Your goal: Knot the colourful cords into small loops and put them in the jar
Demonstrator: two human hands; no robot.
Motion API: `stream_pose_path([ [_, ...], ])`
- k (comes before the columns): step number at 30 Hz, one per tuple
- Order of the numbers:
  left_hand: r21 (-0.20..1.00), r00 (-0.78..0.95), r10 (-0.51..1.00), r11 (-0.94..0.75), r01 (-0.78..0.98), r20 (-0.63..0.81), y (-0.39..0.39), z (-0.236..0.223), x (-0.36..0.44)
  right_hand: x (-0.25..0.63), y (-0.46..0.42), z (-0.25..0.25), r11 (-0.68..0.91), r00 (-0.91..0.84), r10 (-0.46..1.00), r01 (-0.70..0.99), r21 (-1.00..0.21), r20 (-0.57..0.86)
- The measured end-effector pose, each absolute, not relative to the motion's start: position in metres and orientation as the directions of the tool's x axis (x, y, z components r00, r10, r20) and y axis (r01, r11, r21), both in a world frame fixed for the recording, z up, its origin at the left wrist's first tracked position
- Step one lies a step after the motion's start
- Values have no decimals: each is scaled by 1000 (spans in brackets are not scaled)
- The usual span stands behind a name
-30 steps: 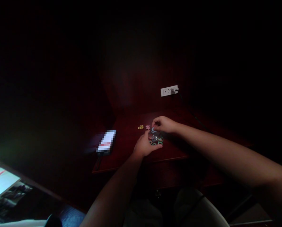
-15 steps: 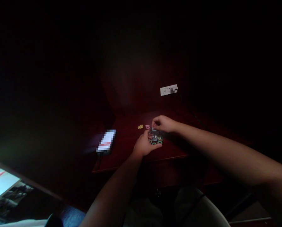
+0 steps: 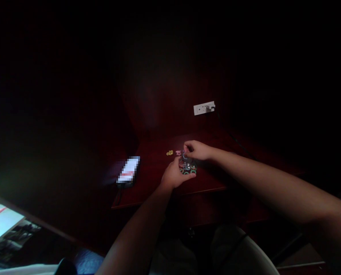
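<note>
My left hand (image 3: 174, 175) is wrapped around the left and near side of a clear container (image 3: 191, 162), steadying it on the dark red desk. Green and other coloured rings, like small hair ties, lie inside it. Above the container's mouth, my right hand (image 3: 197, 149) is closed in a pinch on a light-blue ring (image 3: 185, 156), partly hidden by the fingers. Just beyond the hands sit a small pile of pink rings (image 3: 178, 152) and, left of it, a pile of yellow rings (image 3: 169, 152).
A phone (image 3: 129, 170) with a lit, blurred screen lies at the desk's left side, a cable beneath it. On the back wall is a white socket strip (image 3: 204, 108) with a plug and dark cable. The desk's front edge (image 3: 199, 192) runs below my hands.
Both hands keep nearly the same places. The light-blue ring shifts slightly at my right fingertips above the container. The view tilts very slightly.
</note>
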State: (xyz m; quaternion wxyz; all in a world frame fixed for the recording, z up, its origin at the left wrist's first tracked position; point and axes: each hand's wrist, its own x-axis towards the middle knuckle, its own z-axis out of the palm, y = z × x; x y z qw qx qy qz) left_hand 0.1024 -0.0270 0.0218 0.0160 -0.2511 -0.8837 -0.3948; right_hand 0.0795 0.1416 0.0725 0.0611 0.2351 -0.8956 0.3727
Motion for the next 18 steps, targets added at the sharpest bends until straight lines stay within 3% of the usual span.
stream_pose_path([
  [11,669,-871,440,583,462,218,-28,22,102,78,146,78,645,-906,-378,-404,-648,188],
  [18,677,-870,439,572,463,224,-28,20,101,79,145,82,645,-891,-373,-450,-618,260],
])
